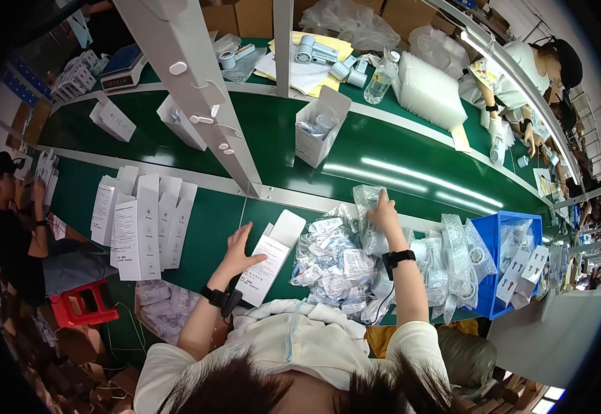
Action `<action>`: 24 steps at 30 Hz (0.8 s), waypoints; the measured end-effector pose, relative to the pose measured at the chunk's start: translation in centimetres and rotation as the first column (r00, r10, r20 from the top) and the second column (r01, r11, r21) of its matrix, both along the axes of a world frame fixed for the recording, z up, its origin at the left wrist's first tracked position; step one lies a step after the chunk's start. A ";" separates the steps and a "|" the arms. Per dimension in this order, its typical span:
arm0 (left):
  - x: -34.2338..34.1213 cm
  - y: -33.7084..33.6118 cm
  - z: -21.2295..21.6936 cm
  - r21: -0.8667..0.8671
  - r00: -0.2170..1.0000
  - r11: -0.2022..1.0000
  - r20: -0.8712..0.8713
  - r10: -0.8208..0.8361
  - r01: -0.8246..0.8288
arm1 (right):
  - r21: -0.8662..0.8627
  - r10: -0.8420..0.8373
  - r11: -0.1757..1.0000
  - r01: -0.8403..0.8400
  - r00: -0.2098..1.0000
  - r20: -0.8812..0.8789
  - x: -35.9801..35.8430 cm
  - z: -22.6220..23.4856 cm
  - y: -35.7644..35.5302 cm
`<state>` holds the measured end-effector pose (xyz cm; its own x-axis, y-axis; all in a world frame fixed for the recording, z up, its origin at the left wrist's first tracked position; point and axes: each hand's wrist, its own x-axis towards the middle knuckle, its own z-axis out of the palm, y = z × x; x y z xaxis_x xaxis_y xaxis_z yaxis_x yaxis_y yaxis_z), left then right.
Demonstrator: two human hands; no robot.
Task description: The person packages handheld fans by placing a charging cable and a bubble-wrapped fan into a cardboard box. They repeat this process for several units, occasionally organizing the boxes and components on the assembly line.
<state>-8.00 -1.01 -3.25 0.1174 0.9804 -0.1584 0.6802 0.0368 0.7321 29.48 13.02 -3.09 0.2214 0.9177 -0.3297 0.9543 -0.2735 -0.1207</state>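
Note:
My left hand (238,255) is beside an open white carton (264,268) that stands in front of me with its flap up. Its fingers are spread, and the thumb reaches the carton's left side. Out to the right, my right hand (384,219) is closed on a clear bubble-wrap pouch (366,201) at the back of the bench; what the pouch contains is hard to make out. Between my hands lies a heap of small clear plastic bags (335,265) with white and blue pieces inside. More bubble-wrap pouches (428,265) are piled to the right of my right forearm.
Several open white cartons (138,231) stand together at left. A blue bin (483,265) holds pouches and boxes at right. Ahead, a green conveyor belt (259,131) carries open cartons, including one (321,131). A grey post (190,83) rises ahead. Co-workers (521,76) sit across and at left.

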 end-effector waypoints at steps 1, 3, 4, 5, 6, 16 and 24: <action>-0.2 0.4 -0.6 0.000 1.000 1.000 -0.001 -0.001 0.001 | 0.074 0.002 0.997 0.005 0.996 -0.094 0.8 -0.2 0.0; -0.4 1.0 -1.1 -0.252 0.920 0.964 0.391 0.017 0.090 | 0.220 0.038 0.975 0.024 0.960 -0.276 1.1 0.6 0.2; -0.6 1.2 -1.3 -0.352 0.824 0.921 0.563 0.064 0.169 | 0.221 0.043 0.975 0.020 0.960 -0.278 1.4 1.2 0.0; -0.7 1.1 -1.2 -0.357 0.825 0.922 0.559 0.085 0.147 | 0.279 0.055 0.950 0.139 0.806 -0.589 0.5 3.6 -0.4; -0.4 1.2 -0.7 -0.308 0.767 0.946 0.630 0.121 0.104 | 0.286 0.088 0.917 0.279 0.557 -0.826 -0.3 6.0 -0.8; 5.2 2.5 5.1 0.541 0.927 0.836 0.351 -0.130 -0.088 | -0.198 0.236 0.812 0.549 -0.619 -0.749 -9.1 11.9 -5.3; 4.8 1.0 6.1 0.464 0.902 0.882 0.410 -0.139 -0.075 | -0.134 0.254 0.698 0.704 -0.418 -0.872 -16.0 10.7 -7.1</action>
<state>-3.24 0.01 2.86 0.0995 0.9200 0.3790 0.2988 -0.3909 0.8706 13.50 5.91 7.59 0.3640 0.9173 -0.1612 -0.6605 0.1322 -0.7391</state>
